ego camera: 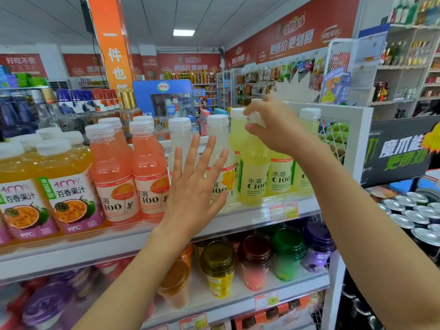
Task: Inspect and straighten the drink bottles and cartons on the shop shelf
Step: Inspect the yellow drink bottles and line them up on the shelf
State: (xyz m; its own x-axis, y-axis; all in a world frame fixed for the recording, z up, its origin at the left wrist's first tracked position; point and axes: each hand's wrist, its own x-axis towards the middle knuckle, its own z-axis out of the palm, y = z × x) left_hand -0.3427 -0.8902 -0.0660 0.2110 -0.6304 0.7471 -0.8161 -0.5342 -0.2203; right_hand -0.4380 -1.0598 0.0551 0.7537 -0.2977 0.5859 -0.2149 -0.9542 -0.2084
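The left hand (190,194), in front of the white shelf rail (250,217), is bare, slim and long-fingered. The left forearm (142,270) below the rail is bare to the frame's edge. The right hand (273,129) above the rail and the right forearm (357,210) crossing it are bare along their whole visible length.

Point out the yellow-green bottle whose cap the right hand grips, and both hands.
yellow-green C100 bottle (255,184): head view, on its front label.
right hand (276,126): head view, on the back of the hand.
left hand (192,186): head view, on the back of the hand.
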